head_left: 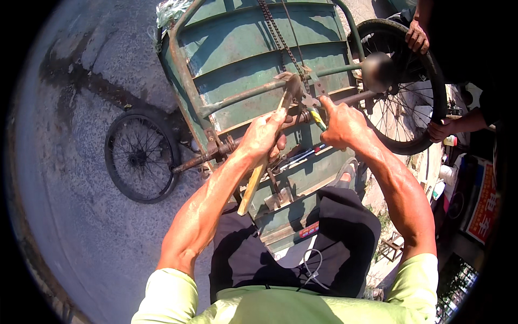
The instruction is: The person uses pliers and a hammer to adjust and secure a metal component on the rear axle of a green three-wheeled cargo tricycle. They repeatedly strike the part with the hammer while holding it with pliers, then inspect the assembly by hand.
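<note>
My left hand is closed around the wooden handle of a hammer. Its metal head lies up by the frame bar, close to the chain. In my right hand is a pair of pliers with yellow-green grips. The plier jaws are beside the hammer head, over the axle of an upturned green cart. What exactly the jaws touch is hard to make out. A screwdriver with a blue and red handle lies on the cart's panel, below my hands.
Spoked wheels stand at both axle ends, the left wheel and the right wheel. Another person's hands rest on the right tyre. A plastic bag hangs at the far left corner. Concrete ground spreads out leftward.
</note>
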Demonstrator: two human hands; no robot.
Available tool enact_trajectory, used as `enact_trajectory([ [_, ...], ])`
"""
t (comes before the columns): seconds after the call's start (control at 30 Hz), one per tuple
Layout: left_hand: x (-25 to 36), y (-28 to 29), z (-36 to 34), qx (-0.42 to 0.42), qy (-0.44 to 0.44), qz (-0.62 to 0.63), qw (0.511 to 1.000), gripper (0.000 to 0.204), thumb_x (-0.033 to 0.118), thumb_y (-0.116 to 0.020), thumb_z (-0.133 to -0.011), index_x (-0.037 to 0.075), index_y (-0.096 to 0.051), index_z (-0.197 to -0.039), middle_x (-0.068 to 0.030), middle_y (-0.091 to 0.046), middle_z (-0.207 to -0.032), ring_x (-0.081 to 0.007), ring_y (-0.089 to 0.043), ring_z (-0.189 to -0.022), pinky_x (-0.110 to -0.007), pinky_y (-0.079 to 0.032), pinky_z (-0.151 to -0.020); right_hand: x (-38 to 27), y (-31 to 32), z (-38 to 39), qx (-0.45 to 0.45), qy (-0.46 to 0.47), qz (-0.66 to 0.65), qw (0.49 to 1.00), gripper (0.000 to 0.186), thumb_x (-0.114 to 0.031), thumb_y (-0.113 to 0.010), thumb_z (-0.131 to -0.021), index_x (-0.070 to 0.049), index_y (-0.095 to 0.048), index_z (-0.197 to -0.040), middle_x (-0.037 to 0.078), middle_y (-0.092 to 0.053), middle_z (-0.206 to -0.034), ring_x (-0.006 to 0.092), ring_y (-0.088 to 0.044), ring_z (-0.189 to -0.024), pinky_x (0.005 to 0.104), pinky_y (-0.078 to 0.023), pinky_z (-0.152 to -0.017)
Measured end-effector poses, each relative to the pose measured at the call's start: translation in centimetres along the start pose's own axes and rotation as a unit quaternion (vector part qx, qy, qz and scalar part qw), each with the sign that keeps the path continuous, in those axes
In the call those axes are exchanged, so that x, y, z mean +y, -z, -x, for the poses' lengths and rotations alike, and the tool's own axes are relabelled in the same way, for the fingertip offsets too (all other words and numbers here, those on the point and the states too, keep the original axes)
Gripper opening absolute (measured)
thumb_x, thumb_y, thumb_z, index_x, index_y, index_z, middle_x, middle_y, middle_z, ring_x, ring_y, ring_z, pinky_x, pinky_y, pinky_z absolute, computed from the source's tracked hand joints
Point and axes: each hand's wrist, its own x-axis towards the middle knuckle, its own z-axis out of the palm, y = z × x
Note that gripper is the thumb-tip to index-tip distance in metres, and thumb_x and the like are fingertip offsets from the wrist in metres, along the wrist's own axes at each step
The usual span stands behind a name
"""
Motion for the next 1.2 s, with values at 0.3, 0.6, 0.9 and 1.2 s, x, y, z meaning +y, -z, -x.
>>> enact_trajectory([
  [0.3, -1.5, 0.0, -0.3, 0.023, 0.014, 0.058, 0.998, 0.068, 0.054, -0.047, -0.108, -0.006, -0.054, -0.137, -0.0035, -0.056, -0.067, -0.0101, -0.046, -0.042, -0.027, -0.040, -0.039, -0.7, 0.6, 0.7, -0.011, -0.005, -0.009, 1.000, 0.086, -0.014, -0.072, -0.073, -0.010, -0.044, -0.154, 0.029, -0.071, -0.113, 0.0445, -0.071, -0.108, 0.0486, -0.058, -0.095],
  [0.6, -0.5, -0.3, 0.8, 0.020, -0.075, 0.109, 0.991, 0.070, 0.056, -0.041, -0.110, -0.006, -0.051, -0.140, -0.0039, -0.056, -0.066, -0.0099, -0.046, -0.042, -0.027, -0.043, -0.040, -0.8, 0.8, 0.6, -0.023, -0.011, 0.008, 1.000, 0.092, -0.013, -0.070, -0.070, -0.009, -0.039, -0.157, 0.027, -0.074, -0.108, 0.0437, -0.072, -0.103, 0.0479, -0.058, -0.093],
  [0.9, -2.9, 0.4, 2.5, 0.050, -0.046, -0.025, 0.997, 0.071, 0.062, -0.052, -0.104, -0.001, -0.058, -0.135, -0.0034, -0.059, -0.062, -0.0080, -0.050, -0.044, -0.024, -0.041, -0.042, 1.4, -1.8, 1.5, 0.048, -0.007, -0.022, 0.999, 0.096, -0.021, -0.075, -0.071, -0.014, -0.037, -0.159, 0.031, -0.066, -0.120, 0.0465, -0.068, -0.110, 0.0487, -0.056, -0.096],
  [1.2, -18.3, -1.8, 3.1, 0.045, 0.058, -0.449, 0.890, 0.049, 0.044, -0.067, -0.095, 0.001, -0.059, -0.119, -0.0280, -0.073, -0.091, -0.0466, -0.072, -0.088, -0.056, -0.055, -0.079, 5.8, -17.5, 10.2, 0.178, -0.051, -0.562, 0.806, 0.095, -0.013, -0.077, -0.077, 0.001, -0.031, -0.159, 0.015, -0.062, -0.127, 0.0169, -0.062, -0.105, 0.0315, -0.053, -0.089],
])
